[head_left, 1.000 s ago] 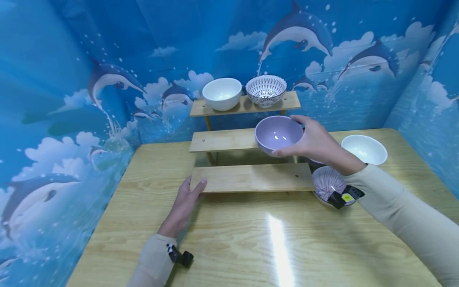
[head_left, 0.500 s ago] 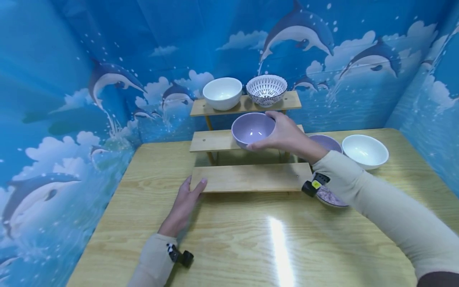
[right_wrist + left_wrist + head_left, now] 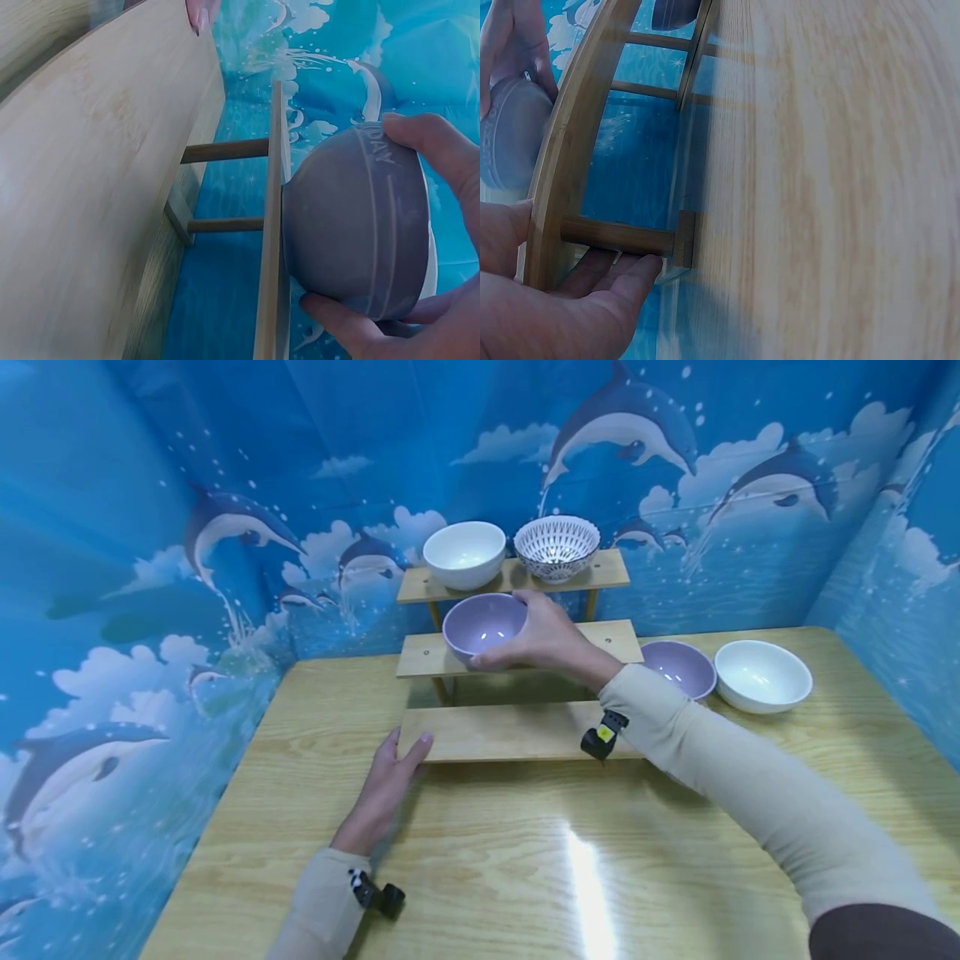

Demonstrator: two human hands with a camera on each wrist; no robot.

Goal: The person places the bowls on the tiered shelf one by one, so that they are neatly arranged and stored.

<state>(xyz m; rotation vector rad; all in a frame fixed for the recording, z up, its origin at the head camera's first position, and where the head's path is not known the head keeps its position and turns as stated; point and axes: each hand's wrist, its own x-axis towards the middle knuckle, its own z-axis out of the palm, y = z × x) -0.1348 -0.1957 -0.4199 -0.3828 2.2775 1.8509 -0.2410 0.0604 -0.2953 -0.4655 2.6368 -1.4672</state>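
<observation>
My right hand point(image 3: 543, 631) grips a purple bowl point(image 3: 480, 625) by its right side, thumb at the front of the rim. The bowl is upright over the left half of the middle shelf point(image 3: 609, 642); in the right wrist view the bowl's base point(image 3: 289, 225) meets the board or nearly does. At the left end of the lowest shelf point(image 3: 517, 731) my left hand point(image 3: 386, 785) holds the board, thumb on top. Its fingers point(image 3: 630, 281) reach under the board beside a wooden crossbar point(image 3: 619, 235). On the top shelf point(image 3: 517, 582) stand a white bowl point(image 3: 465, 558) and a patterned bowl point(image 3: 557, 550).
Right of the stand, another purple bowl point(image 3: 681, 668) and a white bowl point(image 3: 763, 677) rest on the wooden table point(image 3: 480, 860). My right forearm point(image 3: 720, 752) crosses over that side and hides most of a patterned bowl. A dolphin-print backdrop point(image 3: 360, 452) rises behind.
My right hand has carried the purple bowl leftward along the middle shelf, from its right half to its left half. My left hand has stayed on the lowest shelf's end.
</observation>
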